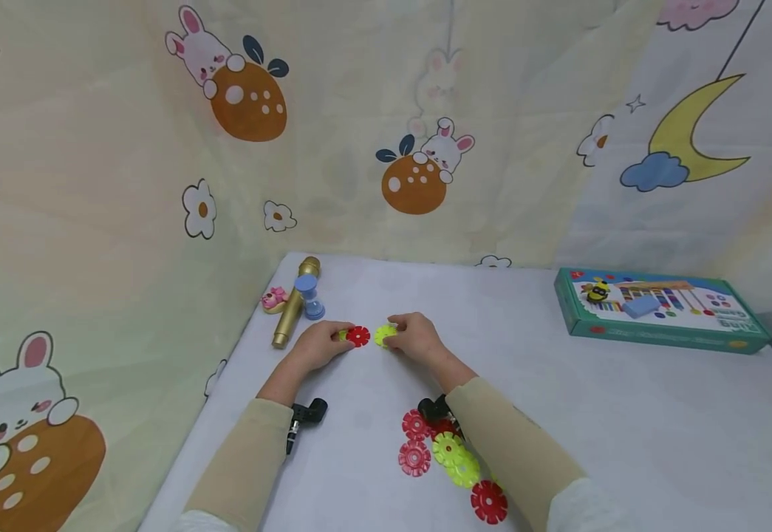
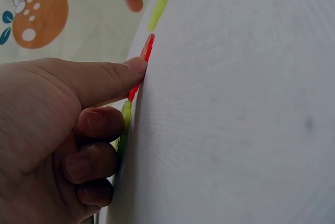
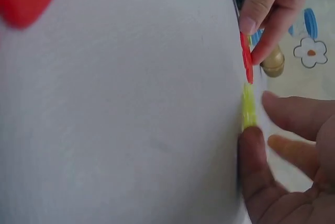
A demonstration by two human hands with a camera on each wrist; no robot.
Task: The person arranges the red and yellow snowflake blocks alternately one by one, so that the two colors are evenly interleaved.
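Observation:
My left hand [image 1: 318, 346] pinches a red notched plastic disc [image 1: 358, 337]. A yellow-green disc [image 2: 123, 130] adjoins the red one, partly covered by the left fingers. Just to the right, my right hand [image 1: 419, 338] holds another yellow-green notched disc [image 1: 384, 336] by its edge, its thumb [image 3: 252, 148] against it. A small gap separates this disc from the red one in the head view. Both discs are seen nearly edge-on in the wrist views, close to the white tabletop.
Several loose red discs [image 1: 415, 458] and yellow-green discs [image 1: 457, 458] lie by the right forearm. Behind the left hand are a gold microphone-shaped object [image 1: 288, 319], a blue hourglass [image 1: 309, 295] and a pink figurine [image 1: 274, 298]. A boxed toy set [image 1: 665, 310] sits back right.

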